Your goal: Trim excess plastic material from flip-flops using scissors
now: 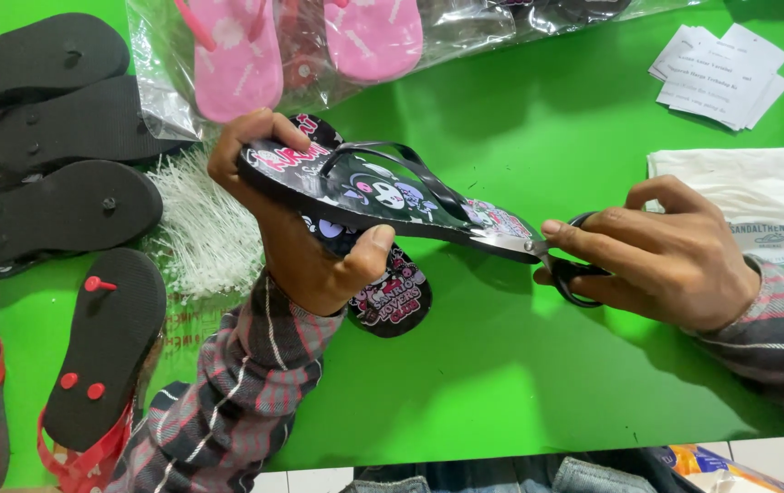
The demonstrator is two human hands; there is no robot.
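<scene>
My left hand [300,246] grips a black flip-flop [383,196] with cartoon prints and a black strap, held above the green table [501,365]. A second matching flip-flop [392,297] lies under it on the table. My right hand [666,256] holds black-handled scissors [547,256], whose blades touch the heel end of the held flip-flop.
Several black flip-flops [54,210] lie sole-up at the left, some with red straps [90,456]. A pile of white plastic tag pins [205,228] sits beside them. Pink flip-flops in a clear bag [246,64] lie at the back. Paper slips [720,73] and a white cloth [739,183] are at the right.
</scene>
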